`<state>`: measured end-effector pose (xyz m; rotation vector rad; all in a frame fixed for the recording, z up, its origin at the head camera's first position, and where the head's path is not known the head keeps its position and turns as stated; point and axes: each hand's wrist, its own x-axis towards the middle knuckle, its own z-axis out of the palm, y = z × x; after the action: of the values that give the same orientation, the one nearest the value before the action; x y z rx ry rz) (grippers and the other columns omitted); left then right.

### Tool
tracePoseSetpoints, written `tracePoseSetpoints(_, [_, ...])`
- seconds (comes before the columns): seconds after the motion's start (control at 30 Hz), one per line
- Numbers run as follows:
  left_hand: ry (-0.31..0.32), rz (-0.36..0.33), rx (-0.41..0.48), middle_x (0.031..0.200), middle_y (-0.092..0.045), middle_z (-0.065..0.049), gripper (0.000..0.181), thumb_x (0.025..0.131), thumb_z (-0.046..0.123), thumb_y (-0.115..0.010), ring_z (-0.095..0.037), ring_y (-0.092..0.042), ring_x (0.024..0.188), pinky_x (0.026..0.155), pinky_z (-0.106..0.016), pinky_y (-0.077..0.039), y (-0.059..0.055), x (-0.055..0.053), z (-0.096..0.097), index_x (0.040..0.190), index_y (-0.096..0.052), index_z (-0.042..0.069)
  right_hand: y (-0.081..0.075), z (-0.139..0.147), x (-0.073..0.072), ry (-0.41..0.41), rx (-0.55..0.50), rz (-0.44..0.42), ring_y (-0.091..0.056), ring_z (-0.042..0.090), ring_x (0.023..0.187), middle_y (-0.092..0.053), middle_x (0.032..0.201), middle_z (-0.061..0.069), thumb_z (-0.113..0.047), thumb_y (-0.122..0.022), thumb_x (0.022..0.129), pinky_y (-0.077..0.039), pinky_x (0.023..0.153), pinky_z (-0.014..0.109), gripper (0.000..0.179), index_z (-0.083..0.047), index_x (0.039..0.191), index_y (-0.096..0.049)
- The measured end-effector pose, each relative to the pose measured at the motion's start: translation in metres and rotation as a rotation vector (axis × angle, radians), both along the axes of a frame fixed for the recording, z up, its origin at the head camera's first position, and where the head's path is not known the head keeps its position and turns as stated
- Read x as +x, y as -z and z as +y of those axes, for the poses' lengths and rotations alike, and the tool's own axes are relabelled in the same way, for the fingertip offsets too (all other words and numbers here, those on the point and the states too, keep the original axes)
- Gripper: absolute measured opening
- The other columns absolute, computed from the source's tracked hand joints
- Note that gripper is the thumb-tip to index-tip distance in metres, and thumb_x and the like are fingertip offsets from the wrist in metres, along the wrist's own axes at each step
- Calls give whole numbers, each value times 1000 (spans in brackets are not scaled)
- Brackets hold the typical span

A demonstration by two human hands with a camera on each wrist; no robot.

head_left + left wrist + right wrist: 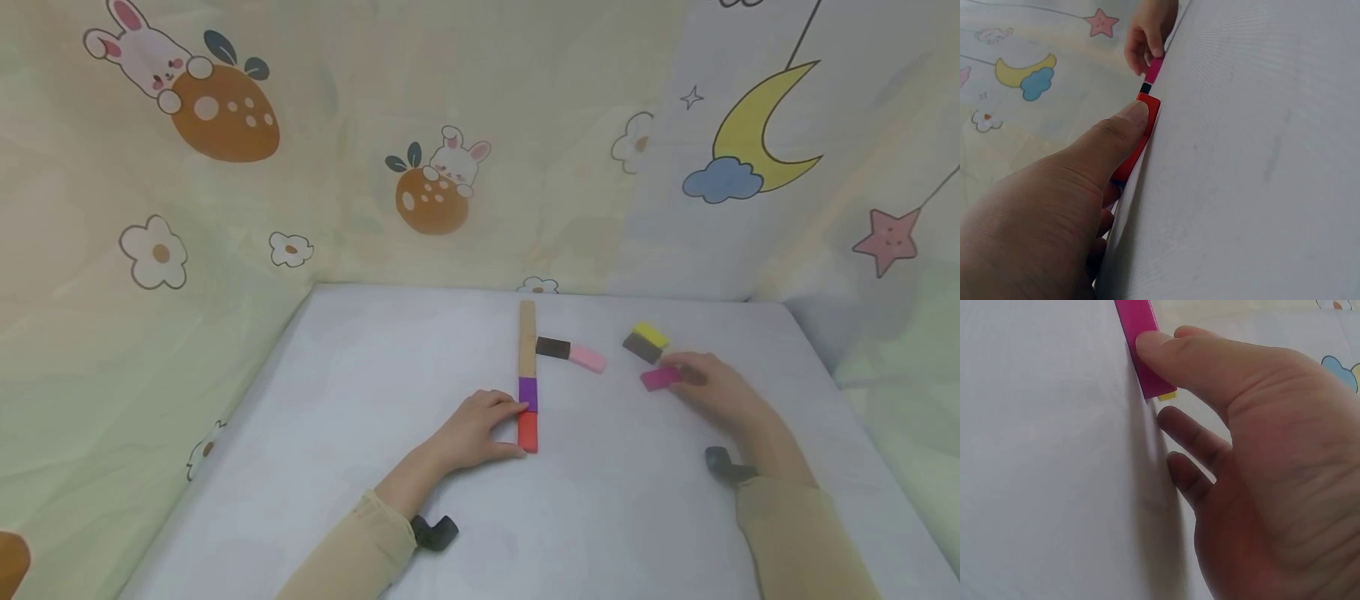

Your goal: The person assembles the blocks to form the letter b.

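A column of blocks runs up the middle of the table in the head view: wooden blocks (528, 337) at the far end, then a purple block (528, 394), then a red block (528, 433) nearest me. My left hand (472, 429) pinches the red block, thumb at its near end (1149, 107) and a forefinger by the seam with the purple one. On the right, my right hand (716, 387) holds a magenta block (660, 378) between thumb and fingers; its lower fingers (1188, 431) hang free beneath. Just beyond it lie a grey block (642, 347) and a yellow block (651, 335).
A black block (553, 347) meets the column's right side, with a pink block (588, 358) angled off its end. The white table (360, 358) ends at a printed cloth backdrop (525, 167) with rabbits, flowers and a moon. Dark wrist devices (435, 533) sit at both cuffs.
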<state>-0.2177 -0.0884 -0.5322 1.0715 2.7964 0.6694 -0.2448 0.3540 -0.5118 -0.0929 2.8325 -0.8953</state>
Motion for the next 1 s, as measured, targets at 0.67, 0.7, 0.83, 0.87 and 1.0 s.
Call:
tracePoseSetpoints(0.67, [1,8,3,134,-55,5,70,83,56,-72,-16,-48,127,112,-37,-38,0,0,-1,145,-51,29,-1,-51,1,-73,-70,10,-43,36,135,-54,140,7,-47,-66,91,-35,108,63,49,-32,136,-54])
tracePoseSetpoints(0.7, [2,8,3,134,-55,5,70,83,56,-72,-15,-48,127,112,-37,-38,0,0,-1,145,-51,30,0,-53,1,-73,-58,3,-44,36,135,-54,140,7,-48,-66,91,-36,107,63,50,-33,137,-53])
tracePoseSetpoints(0.83, [5,10,9,134,-55,5,70,83,57,-72,-15,-48,126,112,-37,-38,1,0,-1,145,-51,30,-2,-63,1,-74,-15,19,-51,32,126,-58,131,6,-41,-68,92,-42,102,59,48,-29,136,-54])
tracePoseSetpoints(0.87, [6,12,11,134,-55,5,70,83,57,-72,-15,-48,126,111,-37,-38,1,0,-1,145,-51,30,-3,-65,1,-73,-11,26,-52,31,123,-59,128,5,-38,-68,92,-44,100,58,47,-28,136,-54])
tracePoseSetpoints(1.0, [6,20,7,134,-55,5,71,83,57,-72,-15,-48,125,111,-35,-39,1,0,-1,144,-51,30,-2,-75,1,-61,37,48,-55,28,113,-60,119,6,-30,-68,91,-47,95,54,45,-22,134,-55])
